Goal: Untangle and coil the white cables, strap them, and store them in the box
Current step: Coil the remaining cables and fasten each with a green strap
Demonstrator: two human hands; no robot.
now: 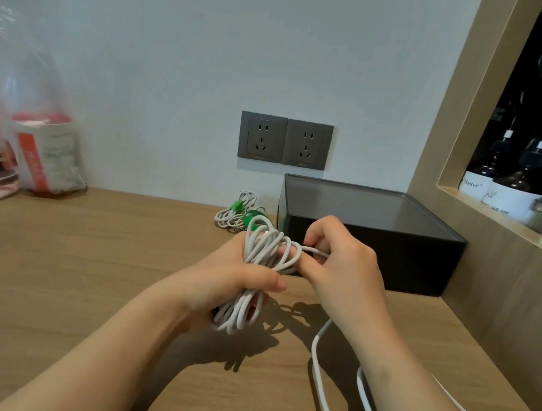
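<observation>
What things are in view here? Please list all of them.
white cable: one, white, coil held at centre, loose part trailing near right
box: one, black, lid on, right rear
strapped bundles: apparently two, white with green straps, left of box
sockets: two, dark grey, on wall
plastic bag: one, clear, far left
bottles: two, dark, right niche
table: one, wooden, below all
hands: two; left hand grips the coil, right hand pinches a strand

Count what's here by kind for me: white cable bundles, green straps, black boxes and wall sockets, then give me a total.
White cable bundles: 3 (one held, two strapped)
Green straps: 2
Black boxes: 1
Wall sockets: 2
Total: 8
</observation>
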